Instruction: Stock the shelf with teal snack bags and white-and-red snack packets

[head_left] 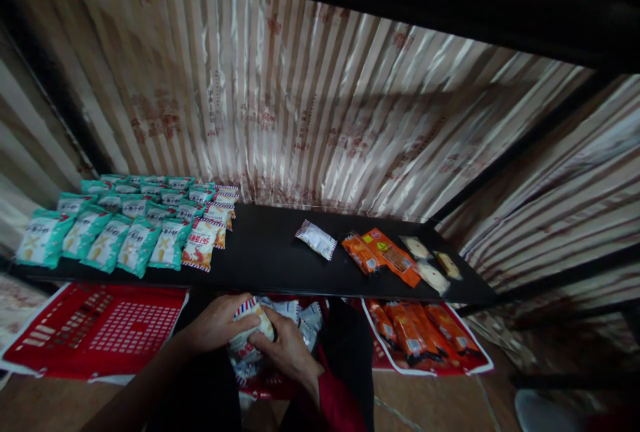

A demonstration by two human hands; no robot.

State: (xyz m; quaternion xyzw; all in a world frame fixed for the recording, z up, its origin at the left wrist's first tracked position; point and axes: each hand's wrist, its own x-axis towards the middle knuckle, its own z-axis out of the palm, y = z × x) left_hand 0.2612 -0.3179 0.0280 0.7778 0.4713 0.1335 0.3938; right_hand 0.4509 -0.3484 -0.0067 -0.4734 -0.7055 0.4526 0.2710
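Observation:
Low over a red basket (270, 392), both hands grip a white and yellow snack bag (253, 327) with a striped end. My left hand (220, 320) closes round its left side. Fingers of my right hand (290, 349) are closed on its right side. Beneath and behind them, several silvery snack bags (311, 320) lie in the basket. On the black shelf (265, 245) ahead, a row of orange and white bags with striped ends (200, 242) stands beside rows of teal bags (143, 245). A single silvery bag (317, 239) lies alone near the shelf's middle.
Orange packets (393, 255) and small clear-wrapped items (433, 277) lie on the shelf's right. Below it are a red basket (135, 325) at left and another holding several orange packets (415, 332) at right. Black posts (520, 152) and a striped curtain (310, 99) enclose the shelf.

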